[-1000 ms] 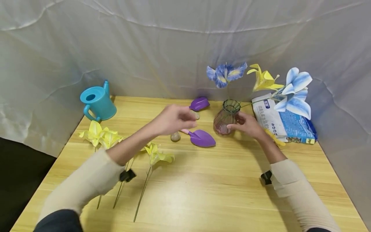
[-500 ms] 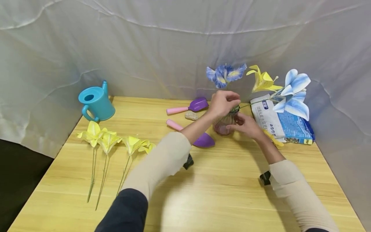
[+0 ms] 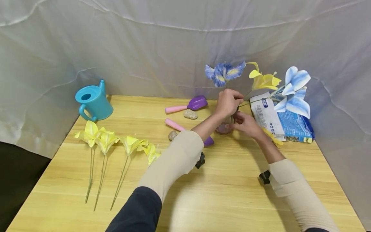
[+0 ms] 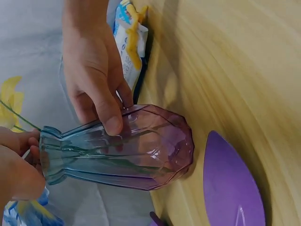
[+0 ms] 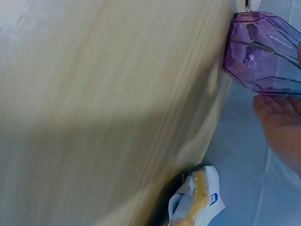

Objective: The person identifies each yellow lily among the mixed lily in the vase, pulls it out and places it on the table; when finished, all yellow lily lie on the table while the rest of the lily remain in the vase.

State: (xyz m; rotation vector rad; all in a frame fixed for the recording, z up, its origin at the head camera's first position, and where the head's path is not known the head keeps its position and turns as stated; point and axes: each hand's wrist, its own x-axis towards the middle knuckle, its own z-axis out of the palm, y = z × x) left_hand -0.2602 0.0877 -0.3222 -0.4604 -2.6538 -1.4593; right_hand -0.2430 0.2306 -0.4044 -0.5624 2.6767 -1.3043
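Observation:
A faceted glass vase (image 4: 141, 146), green at the neck and purple at the base, stands upright on the table. Thin green stems run down inside it. My right hand (image 3: 247, 125) grips the vase body, thumb in front and fingers behind. At the vase's mouth my left hand (image 3: 229, 102) has its fingers curled and pinches the stem of a yellow lily (image 3: 263, 81); the fingertips are partly hidden. Also rising from the vase are a blue-violet iris (image 3: 221, 74) and a pale blue lily (image 3: 295, 93) leaning right.
Several yellow lilies (image 3: 105, 141) lie on the left, below a blue watering can (image 3: 95, 103). Two purple-and-pink toy trowels, one a scoop (image 3: 197, 102), lie near stones (image 3: 190, 114). A printed bag (image 3: 278, 119) with a yellow tool (image 3: 273, 137) is at right. Grey cloth hangs behind.
My left hand has come across from the left to the vase's mouth. Most recently the yellow lily in the vase has turned and tilted slightly. My right hand keeps its hold on the vase.

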